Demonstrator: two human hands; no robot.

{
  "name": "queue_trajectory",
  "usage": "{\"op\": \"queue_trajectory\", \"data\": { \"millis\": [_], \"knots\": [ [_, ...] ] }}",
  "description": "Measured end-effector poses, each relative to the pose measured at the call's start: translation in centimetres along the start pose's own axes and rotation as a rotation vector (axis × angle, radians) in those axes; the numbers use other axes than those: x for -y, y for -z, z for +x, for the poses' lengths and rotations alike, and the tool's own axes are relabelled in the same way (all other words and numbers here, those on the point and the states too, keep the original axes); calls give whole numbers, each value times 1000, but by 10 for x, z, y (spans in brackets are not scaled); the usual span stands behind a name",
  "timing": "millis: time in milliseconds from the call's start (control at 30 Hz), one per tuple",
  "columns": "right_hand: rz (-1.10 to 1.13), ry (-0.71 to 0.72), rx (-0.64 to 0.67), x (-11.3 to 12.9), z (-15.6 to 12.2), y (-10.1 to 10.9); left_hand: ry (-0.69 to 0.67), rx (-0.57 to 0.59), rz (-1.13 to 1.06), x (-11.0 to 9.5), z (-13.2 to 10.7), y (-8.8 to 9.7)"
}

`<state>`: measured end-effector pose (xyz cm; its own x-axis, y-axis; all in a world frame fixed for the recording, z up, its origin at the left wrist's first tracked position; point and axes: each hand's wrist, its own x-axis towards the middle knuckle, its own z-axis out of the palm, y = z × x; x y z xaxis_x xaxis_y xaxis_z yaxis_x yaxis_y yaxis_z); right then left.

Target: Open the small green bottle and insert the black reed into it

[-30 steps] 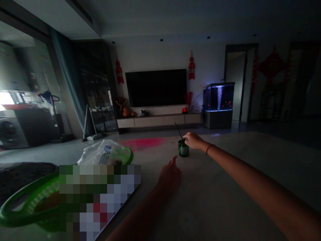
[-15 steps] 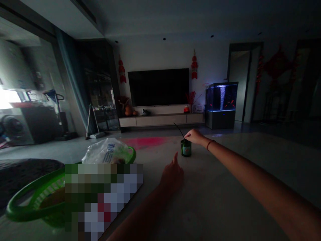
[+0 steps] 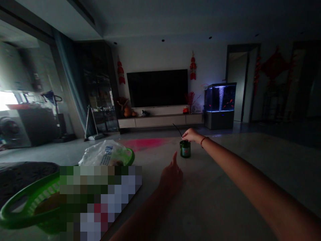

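In my right hand (image 3: 191, 135) a thin black stick (image 3: 177, 130) is pinched between thumb and fingertips, tilted up to the left. Directly below those fingertips stands a small dark green glass jar (image 3: 185, 149) with a pale label, upright on the table. Whether the stick's lower end reaches into the jar I cannot tell, as my fingers cover it. Nearer to me and left of the jar, my left hand (image 3: 171, 174) rests low over the tabletop, its index finger stretched out and the others loosely bent, with nothing visible in it.
On the table's left stands a green plastic basket (image 3: 18, 217) holding a white plastic bag (image 3: 102, 152); part of that area is pixelated. A pink patch (image 3: 146, 144) shows on the tabletop (image 3: 225, 187). Beyond are a television (image 3: 157, 88), a low cabinet (image 3: 160, 121) and a lit aquarium (image 3: 220, 98).
The view has shifted slightly. My right hand still pinches the black stick above the jar, and my left hand keeps nearly the same pose.
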<state>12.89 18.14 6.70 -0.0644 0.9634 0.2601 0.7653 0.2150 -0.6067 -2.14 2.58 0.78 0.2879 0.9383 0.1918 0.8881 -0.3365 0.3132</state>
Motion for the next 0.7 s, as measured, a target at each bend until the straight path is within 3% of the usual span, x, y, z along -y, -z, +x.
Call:
{"op": "queue_trajectory", "data": {
  "millis": [100, 367, 700],
  "knots": [
    [12, -37, 62, 5, 2, 4, -13, -57, -22, 2, 0, -2],
    [-3, -66, 230, 13, 6, 17, -14, -67, -59, 5, 2, -6],
    [-59, -32, 305, 12, 10, 19, -43, -125, -33, 13, 10, -15]
  ]
}}
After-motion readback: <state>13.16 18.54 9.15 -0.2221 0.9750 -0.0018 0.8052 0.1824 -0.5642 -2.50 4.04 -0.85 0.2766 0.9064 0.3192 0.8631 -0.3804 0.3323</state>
